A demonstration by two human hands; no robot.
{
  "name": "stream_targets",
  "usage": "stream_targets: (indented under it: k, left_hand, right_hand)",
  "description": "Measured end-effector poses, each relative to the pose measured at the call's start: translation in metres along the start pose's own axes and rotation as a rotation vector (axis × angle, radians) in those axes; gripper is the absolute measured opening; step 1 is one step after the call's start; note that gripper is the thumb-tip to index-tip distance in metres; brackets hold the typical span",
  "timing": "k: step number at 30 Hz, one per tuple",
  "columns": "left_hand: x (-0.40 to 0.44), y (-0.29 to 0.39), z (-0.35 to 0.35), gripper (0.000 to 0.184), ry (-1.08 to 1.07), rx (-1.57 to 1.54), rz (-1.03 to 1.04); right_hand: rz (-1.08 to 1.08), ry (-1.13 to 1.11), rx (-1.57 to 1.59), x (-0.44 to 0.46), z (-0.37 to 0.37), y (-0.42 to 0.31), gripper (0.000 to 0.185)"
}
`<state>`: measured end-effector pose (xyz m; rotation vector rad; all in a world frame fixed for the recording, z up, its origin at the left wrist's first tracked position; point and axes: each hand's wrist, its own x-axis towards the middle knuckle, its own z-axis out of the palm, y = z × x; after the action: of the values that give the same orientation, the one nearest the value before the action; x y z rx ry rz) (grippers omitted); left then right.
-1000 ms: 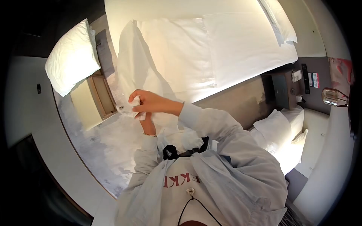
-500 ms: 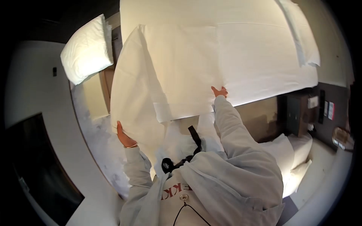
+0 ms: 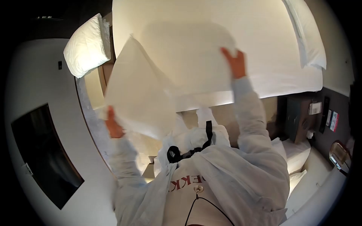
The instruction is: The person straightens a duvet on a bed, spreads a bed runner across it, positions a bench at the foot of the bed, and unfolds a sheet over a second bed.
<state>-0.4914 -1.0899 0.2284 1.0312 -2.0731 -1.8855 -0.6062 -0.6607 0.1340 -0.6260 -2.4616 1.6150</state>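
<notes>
Right hand had advanced over the bed, fingers spread wide; left hand, grip indiscernible, was beside the sheet flap at the bed's left end. Even tension likely prevented creases.

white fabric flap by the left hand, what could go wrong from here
The loose white fabric flap might slip, since the left hand is at its edge with a blurred, unclear grip and the right hand is away from it. Its slanting fold could also leave a crease across the wide white bed.
</notes>
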Motion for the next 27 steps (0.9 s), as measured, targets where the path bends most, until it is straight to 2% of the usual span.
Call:
stream_targets:
  k: [1,2,3,4,5,6,7,8,9,10,11,12,13,14,15,16,17,18,20,21,22,23,25,27]
  left_hand:
    - [-0.003,0.04,-0.012,0.041,-0.054,0.025,-0.156]
    - [0.002,0.054,-0.028,0.036,-0.163,-0.077,0.001]
    - [0.011,0.059,-0.047,0.031,-0.266,-0.179,0.157]
    - [0.028,0.063,-0.073,0.03,-0.377,-0.104,0.216]
    - [0.033,0.063,-0.079,0.03,-0.432,-0.068,0.237]
    - [0.038,0.063,-0.084,0.029,-0.488,-0.033,0.259]
    - [0.034,0.063,-0.073,0.029,-0.384,0.009,0.338]
    - [0.032,0.061,-0.066,0.029,-0.279,0.051,0.417]
    - [0.037,0.056,-0.068,0.029,-0.281,0.041,0.412]
    - [0.048,0.053,-0.073,0.035,-0.319,0.164,0.41]
    - [0.059,0.048,-0.075,0.041,-0.369,0.287,0.407]
    - [0.067,0.035,-0.074,0.044,-0.325,0.265,0.354]
    - [0.086,0.013,-0.079,0.044,-0.361,0.256,0.354]
    - [0.117,-0.02,-0.097,0.045,-0.347,0.408,0.469]
    - [0.155,-0.064,-0.124,0.046,-0.332,0.561,0.589]
    - [0.213,-0.149,-0.177,0.055,-0.122,1.037,0.485]
    - [0.245,-0.232,-0.216,0.064,-0.06,1.452,0.711]
    - [0.255,-0.283,-0.238,0.062,-0.083,1.614,0.577]
    - [0.232,-0.342,-0.239,0.059,-0.173,1.568,0.078]
    - [0.217,-0.366,-0.23,0.058,-0.186,1.528,-0.064]
    - [0.206,-0.386,-0.216,0.057,-0.18,1.479,-0.102]
    - [0.193,-0.401,-0.198,0.056,-0.163,1.413,-0.051]
    - [0.174,-0.419,-0.153,0.056,-0.177,1.201,0.161]
    - [0.136,-0.374,-0.074,0.056,-0.4,0.822,0.192]
  right_hand:
    - [-0.232,0.352,-0.331,0.02,-0.03,0.029,0.051]
    - [-0.121,0.106,-0.233,0.025,-0.086,0.003,0.049]
    - [-0.131,0.192,-0.331,0.029,-0.125,-0.002,0.047]
    - [-0.124,0.312,-0.461,0.033,-0.16,0.013,0.043]
    - [-0.107,0.465,-0.875,0.033,-0.191,0.029,0.043]
    - [0.118,0.443,-0.994,0.032,-0.219,0.05,0.045]
    - [-0.064,0.402,-1.005,0.041,-0.267,0.133,0.048]
    - [0.117,0.437,-1.151,0.026,-0.284,0.163,0.05]
    - [0.416,0.44,-1.207,0.008,-0.283,0.169,0.055]
    - [0.655,0.414,-1.139,-0.002,-0.282,0.187,0.056]
    - [0.592,0.368,-1.034,-0.007,-0.293,0.259,0.054]
    - [0.496,0.166,-0.798,-0.019,-0.298,0.316,0.053]
    - [0.508,0.111,-0.847,-0.042,-0.262,0.321,0.051]
    - [0.374,0.075,-0.792,-0.071,-0.227,0.322,0.05]
    - [0.343,-0.066,-0.786,-0.094,-0.194,0.299,0.049]
    - [0.348,-0.036,-0.753,-0.124,-0.158,0.263,0.046]
    - [0.212,-0.124,-0.729,-0.139,-0.14,0.257,0.047]
    - [0.369,-0.336,-0.793,-0.142,-0.128,0.21,0.048]
    - [0.3,-0.372,-0.769,-0.153,-0.127,0.208,0.048]
    - [0.326,-0.383,-0.772,-0.152,-0.136,0.215,0.046]
    - [0.25,-0.343,-0.743,-0.15,-0.152,0.218,0.046]
    - [0.169,-0.301,-0.698,-0.149,-0.166,0.222,0.045]
    - [0.178,-0.205,-0.682,-0.139,-0.192,0.223,0.045]
    - [0.178,-0.118,-0.662,-0.125,-0.207,0.218,0.046]
